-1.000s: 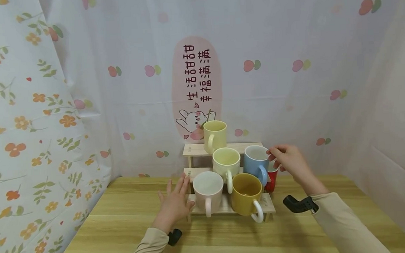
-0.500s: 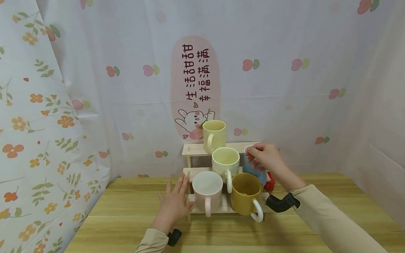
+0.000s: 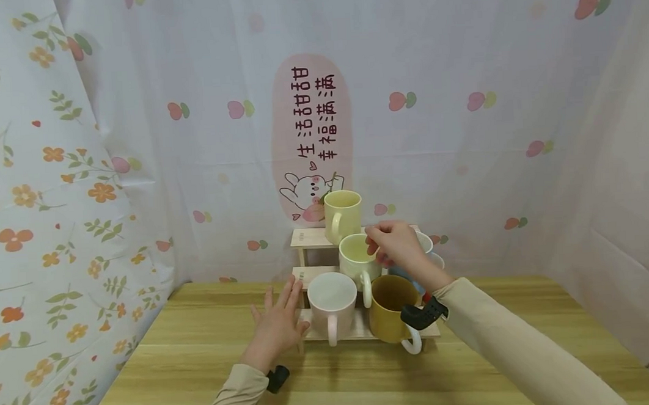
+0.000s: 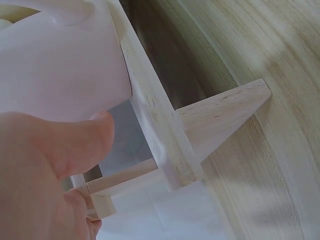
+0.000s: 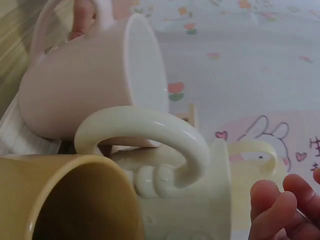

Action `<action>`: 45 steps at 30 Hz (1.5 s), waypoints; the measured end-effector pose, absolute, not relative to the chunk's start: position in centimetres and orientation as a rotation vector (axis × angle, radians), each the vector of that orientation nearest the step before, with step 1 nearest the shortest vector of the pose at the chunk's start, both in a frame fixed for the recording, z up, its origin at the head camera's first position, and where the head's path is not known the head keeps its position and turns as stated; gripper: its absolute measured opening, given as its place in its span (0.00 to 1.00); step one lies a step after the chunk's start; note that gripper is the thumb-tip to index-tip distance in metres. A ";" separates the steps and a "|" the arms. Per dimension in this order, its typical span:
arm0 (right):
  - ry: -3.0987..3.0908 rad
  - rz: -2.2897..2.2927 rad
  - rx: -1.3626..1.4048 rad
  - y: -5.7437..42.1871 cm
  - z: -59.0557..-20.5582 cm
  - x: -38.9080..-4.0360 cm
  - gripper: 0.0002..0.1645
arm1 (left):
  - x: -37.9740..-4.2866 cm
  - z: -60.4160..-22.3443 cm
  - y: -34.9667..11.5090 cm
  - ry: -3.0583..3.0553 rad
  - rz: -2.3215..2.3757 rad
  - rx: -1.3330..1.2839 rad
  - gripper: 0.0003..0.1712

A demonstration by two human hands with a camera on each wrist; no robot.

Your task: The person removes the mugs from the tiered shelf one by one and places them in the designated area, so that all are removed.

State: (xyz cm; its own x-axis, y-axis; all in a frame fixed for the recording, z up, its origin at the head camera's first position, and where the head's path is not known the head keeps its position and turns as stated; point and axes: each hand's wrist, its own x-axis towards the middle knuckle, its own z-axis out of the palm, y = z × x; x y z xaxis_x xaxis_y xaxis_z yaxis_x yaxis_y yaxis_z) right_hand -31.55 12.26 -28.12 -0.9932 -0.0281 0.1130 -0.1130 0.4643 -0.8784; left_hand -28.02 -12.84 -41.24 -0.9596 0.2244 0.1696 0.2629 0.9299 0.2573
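We record a three-tier stepped wooden rack [image 3: 310, 239] standing on a light wooden table [image 3: 200, 356] at the back, against a fruit-printed curtain [image 3: 464, 128]. Top tier: one pale yellow ceramic mug [image 3: 343, 215]. Middle tier: a cream ceramic mug [image 3: 357, 260] with its handle facing us, and beside it a blue ceramic mug [image 3: 411, 277], mostly hidden behind our right hand [image 3: 397, 246]. Bottom tier: a pale pink ceramic mug [image 3: 332, 302] and a mustard-yellow ceramic mug [image 3: 392, 306]. Our right hand hovers over the cream mug's rim, fingertips [image 5: 272, 210] loosely curled just beside it, gripping nothing that we can see. Our left hand [image 3: 278, 324] lies flat, fingers spread, against the rack's left end beside the pink mug; the left wrist view shows the thumb [image 4: 75, 145] pressed near the rack's wooden leg [image 4: 220, 117].
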 end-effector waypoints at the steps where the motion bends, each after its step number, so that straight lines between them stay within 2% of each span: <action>1: -2.619 1.584 0.128 12.1 -28.1 -31.7 0.22 | -28.1 -41.3 -12.8 -2.952 -0.420 -0.378 0.47; 14: -2.520 1.822 0.062 9.1 -28.0 -33.8 0.17 | -27.9 -41.7 -13.0 -2.915 -0.406 -0.393 0.49; 32: -2.495 2.032 0.025 6.7 -28.4 -35.7 0.22 | -28.3 -41.9 -13.0 -2.923 -0.424 -0.401 0.50; 45: -2.384 2.120 0.076 5.3 -29.1 -35.8 0.13 | -28.2 -41.8 -12.9 -2.921 -0.411 -0.384 0.51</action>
State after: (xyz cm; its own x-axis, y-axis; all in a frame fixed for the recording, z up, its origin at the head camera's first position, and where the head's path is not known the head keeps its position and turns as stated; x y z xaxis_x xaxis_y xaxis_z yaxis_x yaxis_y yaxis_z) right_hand -35.83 5.31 -29.09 -0.9977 -0.0679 -0.0051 -0.0029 0.1168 -0.9932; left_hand -28.22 -12.86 -41.81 -0.9529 0.2289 0.1989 0.2749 0.9290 0.2479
